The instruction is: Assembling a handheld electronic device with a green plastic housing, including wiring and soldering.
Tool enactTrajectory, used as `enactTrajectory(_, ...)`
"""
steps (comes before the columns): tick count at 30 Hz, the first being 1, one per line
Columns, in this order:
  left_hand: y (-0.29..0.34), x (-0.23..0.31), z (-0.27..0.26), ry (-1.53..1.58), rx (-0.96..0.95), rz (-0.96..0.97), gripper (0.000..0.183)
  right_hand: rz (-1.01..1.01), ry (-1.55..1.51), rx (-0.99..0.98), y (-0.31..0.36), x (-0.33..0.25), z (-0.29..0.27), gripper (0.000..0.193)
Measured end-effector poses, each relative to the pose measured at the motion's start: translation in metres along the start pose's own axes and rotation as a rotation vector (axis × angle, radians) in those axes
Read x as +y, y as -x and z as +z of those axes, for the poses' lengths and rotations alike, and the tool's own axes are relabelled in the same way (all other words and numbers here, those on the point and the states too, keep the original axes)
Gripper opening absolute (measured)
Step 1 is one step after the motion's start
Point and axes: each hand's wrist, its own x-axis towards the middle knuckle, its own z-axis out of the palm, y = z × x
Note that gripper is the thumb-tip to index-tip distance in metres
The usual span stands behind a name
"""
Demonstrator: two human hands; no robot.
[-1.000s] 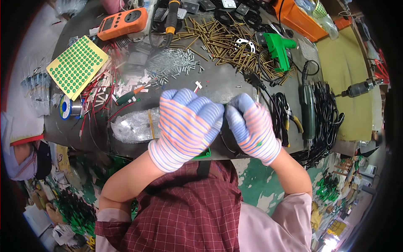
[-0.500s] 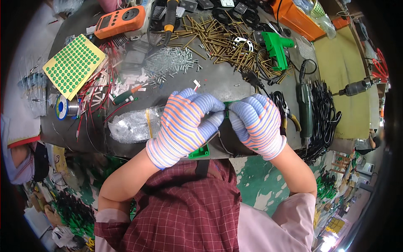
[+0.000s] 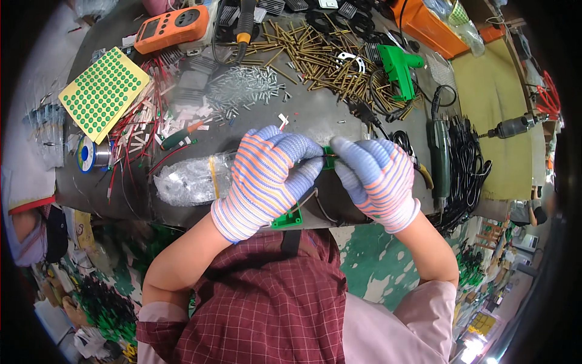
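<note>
Striped knit gloves cover both my hands. My left hand [image 3: 273,176] is closed in a pinch, thumb against fingers, at the left of a small green plastic piece [image 3: 329,160]; what the pinch holds is hidden. A thin wire shows over that piece. My right hand [image 3: 379,176] is just to its right, fingers bent, with a gap between thumb and index finger and nothing visible in it. Below my left wrist lies a green plastic housing [image 3: 287,219], partly covered, with a grey cable [image 3: 323,207] beside it. Above my left hand sticks up a small white connector [image 3: 283,119].
Bubble-wrapped pack [image 3: 188,181] lies left of my hands. Beyond are silver screws [image 3: 248,88], long brass screws [image 3: 315,57], a green tool housing [image 3: 399,70] and an orange multimeter [image 3: 171,29]. An electric screwdriver [image 3: 441,158] and black cables [image 3: 470,164] lie right; solder [image 3: 91,156] stands left.
My right hand has drawn slightly right, and its thumb and index finger have parted, baring more of the green piece. My left hand stays almost in place.
</note>
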Motion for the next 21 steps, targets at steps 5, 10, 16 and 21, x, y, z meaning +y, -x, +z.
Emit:
enactTrajectory(5,-0.001,0.005,-0.004,-0.119,-0.040,0.099,0.017,0.112,-0.089,0.014,0.002,-0.011,0.014,0.010)
enactTrajectory(10,0.003,0.003,0.005,-0.098,0.060,0.119,0.016,0.685,-0.776,-0.091,0.002,-0.015,0.007,0.018)
enactTrajectory(16,-0.001,0.004,-0.001,0.066,0.046,-0.016,0.015,0.182,-0.221,0.021,-0.003,-0.010,-0.003,0.021)
enactTrajectory(21,0.007,0.000,-0.004,0.070,0.057,0.012,0.017,-0.201,0.082,0.059,-0.005,-0.003,0.013,0.032)
